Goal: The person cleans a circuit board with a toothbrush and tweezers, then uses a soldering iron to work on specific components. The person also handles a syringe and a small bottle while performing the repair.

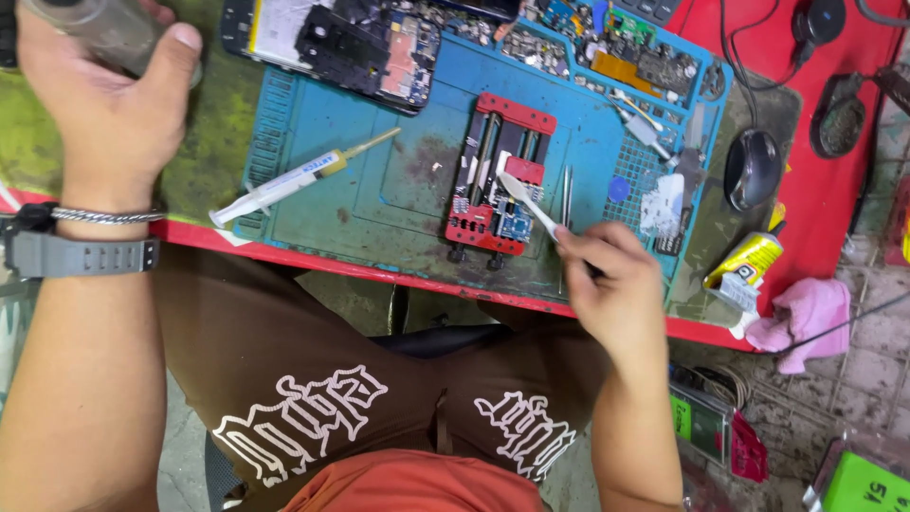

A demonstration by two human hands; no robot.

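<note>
R hand [611,284] pinches a slim white plastic brush [529,204] by the near end of its handle, thumb & fingers closed round it. The bristle end rests on a small blue circuit board [513,225]. Low grip near the handle's end prob gives a light, controlled touch on the board.

L hand [106,90] is up at the far left, wrapped round a grey-clear cylindrical bottle [95,27], thumb across the front. Bottle is blurred & partly cut off by the frame edge, so can't tell what's in it. Held off to the side, it leaves the work area unblocked. A grey wristwatch [81,254] & thin silver bracelet [104,216] sit on that wrist.

The board is clamped in a red metal holder w/ sliding rails [498,175], which sits mid-mat so the board stays put w/ only 1 hand on it. Board looks small, blue, w/ tiny parts on it; detail too fine to read.

Holder stands on a teal silicone work mat [379,161]. Left of it lies a clear plastic syringe w/ yellowish tip [299,177], angled, near but apart from the holder. Just right of the holder: thin metal tweezers [566,194]. Far left on the mat, an opened phone w/ its back off [370,47]. Right, off the mat: a black computer mouse [754,169], a yellow glue tube [744,265], a pink cloth [806,318] on the red table [834,180].
</note>
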